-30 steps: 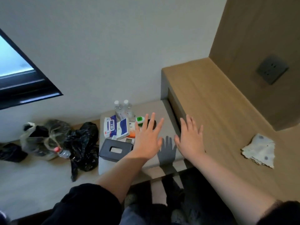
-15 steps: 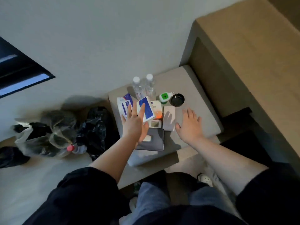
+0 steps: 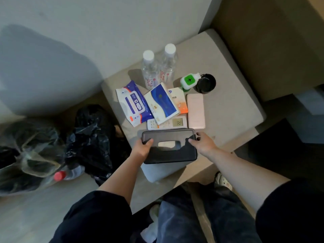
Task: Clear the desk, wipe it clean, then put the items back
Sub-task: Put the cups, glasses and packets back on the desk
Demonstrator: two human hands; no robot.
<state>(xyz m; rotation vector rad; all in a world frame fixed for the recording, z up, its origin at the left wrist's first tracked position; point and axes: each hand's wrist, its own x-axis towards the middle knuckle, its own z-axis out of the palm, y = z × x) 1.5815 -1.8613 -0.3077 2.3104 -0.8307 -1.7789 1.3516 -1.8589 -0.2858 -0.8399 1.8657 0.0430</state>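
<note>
Gripping the box (image 3: 169, 148) at both ends, you have your left hand (image 3: 142, 149) on its left end, thumb on the dark lid and fingers wrapped round the side. Your right hand (image 3: 204, 143) clasps the right end the same way. The box is at the near edge of the stool (image 3: 236, 111), its long axis running left to right across you. I cannot tell whether it rests there or is just lifted.

Just behind it lie the remote (image 3: 175, 122) and a pink slab (image 3: 195, 111), so I judge a lift up and toward you safer than any push forward. Beyond those come the wipes (image 3: 134, 105), a blue pack (image 3: 162, 103) and an orange pack (image 3: 180, 102). Farther back are a green plug (image 3: 188, 81), a black cup (image 3: 205, 83) and two bottles (image 3: 149, 71) by the wall.

The desk (image 3: 263, 50) lies right and farther off, higher than the stool. Your right hand is nearer it, so that end probably leads. Room to swing lies over the stool's right side; bags (image 3: 91, 137) crowd the floor on the left.
</note>
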